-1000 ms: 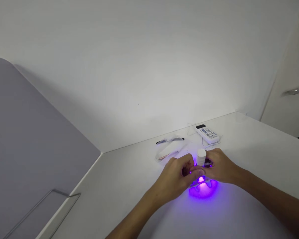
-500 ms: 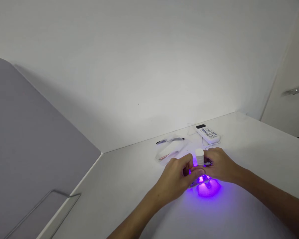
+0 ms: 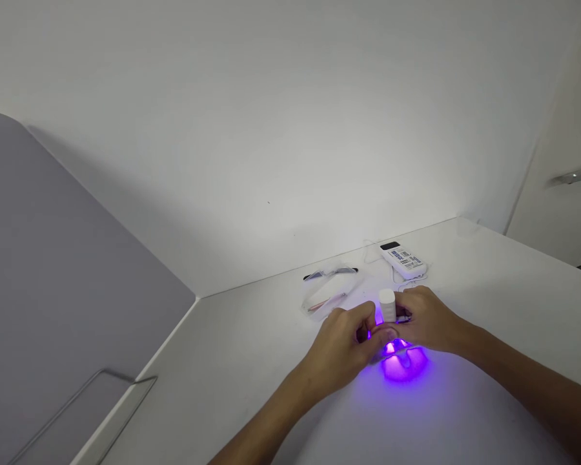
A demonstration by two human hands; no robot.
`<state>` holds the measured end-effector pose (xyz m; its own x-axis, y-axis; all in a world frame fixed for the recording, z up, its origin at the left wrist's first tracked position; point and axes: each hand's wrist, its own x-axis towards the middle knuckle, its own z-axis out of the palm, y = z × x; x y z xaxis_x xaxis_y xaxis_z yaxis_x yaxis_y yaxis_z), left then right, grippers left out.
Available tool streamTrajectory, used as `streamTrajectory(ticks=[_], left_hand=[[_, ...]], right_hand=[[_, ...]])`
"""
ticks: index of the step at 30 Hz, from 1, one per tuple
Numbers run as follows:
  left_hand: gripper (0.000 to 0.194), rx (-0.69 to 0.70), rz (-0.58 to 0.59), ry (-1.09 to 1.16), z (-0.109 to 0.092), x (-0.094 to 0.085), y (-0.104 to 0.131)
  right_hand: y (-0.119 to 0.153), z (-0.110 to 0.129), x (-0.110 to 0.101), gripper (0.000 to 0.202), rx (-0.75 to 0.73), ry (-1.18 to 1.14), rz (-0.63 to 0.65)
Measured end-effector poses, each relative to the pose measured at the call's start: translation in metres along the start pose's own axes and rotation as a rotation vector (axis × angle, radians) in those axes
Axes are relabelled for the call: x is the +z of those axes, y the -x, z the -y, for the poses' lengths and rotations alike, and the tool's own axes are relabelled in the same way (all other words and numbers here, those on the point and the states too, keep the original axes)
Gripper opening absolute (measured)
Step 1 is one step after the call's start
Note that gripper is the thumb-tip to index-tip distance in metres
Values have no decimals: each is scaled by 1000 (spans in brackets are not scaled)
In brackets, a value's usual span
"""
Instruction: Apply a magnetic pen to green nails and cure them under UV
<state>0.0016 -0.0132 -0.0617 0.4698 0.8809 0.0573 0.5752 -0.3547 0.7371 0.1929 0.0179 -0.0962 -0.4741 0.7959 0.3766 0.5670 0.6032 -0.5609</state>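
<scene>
A small white lamp [image 3: 387, 305] stands upright between my hands and throws violet light on the white table [image 3: 232, 361]. My left hand [image 3: 351, 342] is closed at the lamp's left side, its thumb reaching right below the white body; what its fingers pinch is hidden. On the right, my right hand [image 3: 419, 318] is closed against the lamp, with a small thin piece showing by its fingers. The two hands touch below the lamp's top. Bright violet glow falls on the table just under the fingers.
Behind my hands lies a white power bank [image 3: 407, 261] with a dark end and a white cable. Clear plastic glasses or wrapping [image 3: 326, 290] lie left of it. A grey panel [image 3: 68, 258] and a bent metal wire [image 3: 82, 391] are at the left.
The violet patch on the table has shifted slightly, and the lamp has moved a touch to the left. Both hands keep nearly the same pose.
</scene>
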Motion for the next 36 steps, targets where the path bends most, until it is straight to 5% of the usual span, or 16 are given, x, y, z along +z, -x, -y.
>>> streamTrajectory(ticks=[27, 36], left_hand=[[37, -55, -3, 23, -1, 2, 1], [35, -49, 24, 63, -2, 1, 2]], right_hand=[[0, 0, 0, 46, 0, -13, 3], [1, 4, -5, 32, 14, -91, 83]])
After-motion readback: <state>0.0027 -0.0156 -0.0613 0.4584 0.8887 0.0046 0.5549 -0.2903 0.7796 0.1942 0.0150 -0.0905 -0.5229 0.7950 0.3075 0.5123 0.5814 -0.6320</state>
